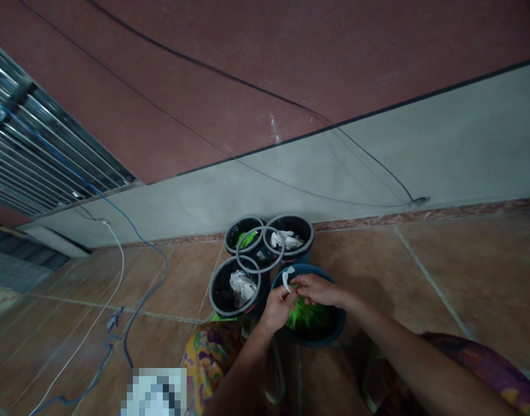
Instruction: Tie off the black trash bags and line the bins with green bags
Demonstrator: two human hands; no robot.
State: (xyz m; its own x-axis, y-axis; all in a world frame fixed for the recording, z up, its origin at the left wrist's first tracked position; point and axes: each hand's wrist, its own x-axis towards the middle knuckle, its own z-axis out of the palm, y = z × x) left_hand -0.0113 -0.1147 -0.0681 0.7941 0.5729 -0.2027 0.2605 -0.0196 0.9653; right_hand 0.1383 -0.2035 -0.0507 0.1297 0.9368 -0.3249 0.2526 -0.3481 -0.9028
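Observation:
My left hand [277,307] and my right hand [319,290] meet over a dark blue bucket [325,341], with the fingers of both pinched together. From between the fingertips rises a narrow white strip [286,279], which my left hand appears to grip. Just below, a bright green plastic bag [307,318] fans out inside the bucket in gathered folds. Its top runs up to my fingers, and my right hand seems closed on it. My fingers partly cover the exact hold.
Three dark buckets with grey rims stand close by: one with white plastic [243,288], one with a green piece [246,240], one with white plastic [286,240]. A loose grey ring [238,260] lies across them. Blue [146,297] and white cables cross the tiles at left.

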